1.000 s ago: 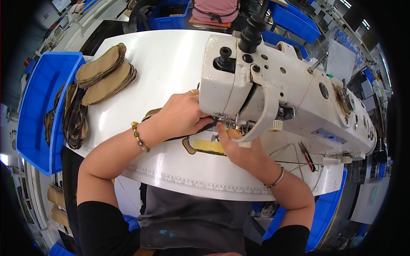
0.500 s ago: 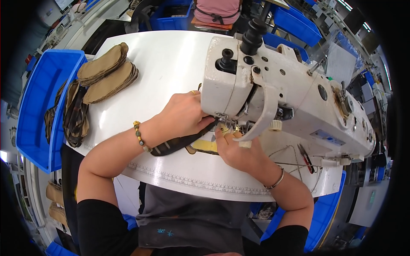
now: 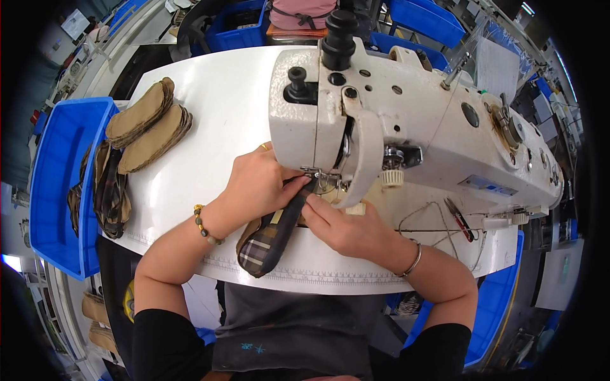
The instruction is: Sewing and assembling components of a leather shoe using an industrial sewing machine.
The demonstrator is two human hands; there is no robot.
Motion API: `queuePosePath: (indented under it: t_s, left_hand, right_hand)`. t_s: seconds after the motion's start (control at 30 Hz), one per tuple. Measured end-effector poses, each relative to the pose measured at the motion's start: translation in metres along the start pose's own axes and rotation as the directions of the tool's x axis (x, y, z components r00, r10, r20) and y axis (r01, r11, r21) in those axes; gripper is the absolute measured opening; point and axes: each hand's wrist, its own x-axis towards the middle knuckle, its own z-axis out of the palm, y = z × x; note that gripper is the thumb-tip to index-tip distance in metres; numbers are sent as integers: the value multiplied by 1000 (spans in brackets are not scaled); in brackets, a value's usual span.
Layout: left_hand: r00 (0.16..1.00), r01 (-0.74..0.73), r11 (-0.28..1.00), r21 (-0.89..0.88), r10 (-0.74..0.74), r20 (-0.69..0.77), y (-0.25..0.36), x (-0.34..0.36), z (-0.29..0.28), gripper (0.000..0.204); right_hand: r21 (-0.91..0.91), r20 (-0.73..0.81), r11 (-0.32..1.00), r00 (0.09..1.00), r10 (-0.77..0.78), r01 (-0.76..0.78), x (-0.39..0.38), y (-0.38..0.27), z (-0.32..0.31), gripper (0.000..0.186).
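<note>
A plaid fabric piece (image 3: 257, 251) with a dark edge strip hangs toward me from under the head of a white sewing machine (image 3: 295, 127). Its rounded plaid end lies over the table's near edge, and its far end is beneath the presser foot. My left hand (image 3: 259, 181) pinches the piece's left side between thumb and fingers, close to the foot. On the other side, my right hand (image 3: 343, 225) has thumb and fingertips closed on the dark strip. The machine's head hides part of the needle area.
Two stacks of brown sole-shaped pieces (image 3: 155, 140) lie at the table's left. Dark plaid pieces (image 3: 109, 197) drape over the rim of a blue bin (image 3: 39, 171). Thread snips (image 3: 459, 219) and a loose cord (image 3: 438, 219) rest right of my right hand. A ruler strip (image 3: 356, 277) runs along the front edge.
The fabric piece has turned, its loose end swinging from the left toward me so the plaid face shows. Both hands stay on it; the right has shifted nearer to me. The whole view has shifted slightly.
</note>
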Motion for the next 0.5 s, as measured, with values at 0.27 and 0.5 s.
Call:
queuePosePath:
  t_s: [0.27, 0.5]
  left_hand:
    - [996, 81, 993, -90, -84, -27, 3, 1, 5, 24]
    - [994, 56, 986, -155, -70, -84, -3, 7, 7, 26]
  right_hand:
    - [79, 49, 997, 999, 10, -14, -7, -14, 17, 24]
    - [67, 42, 997, 999, 28, -31, -5, -15, 17, 23]
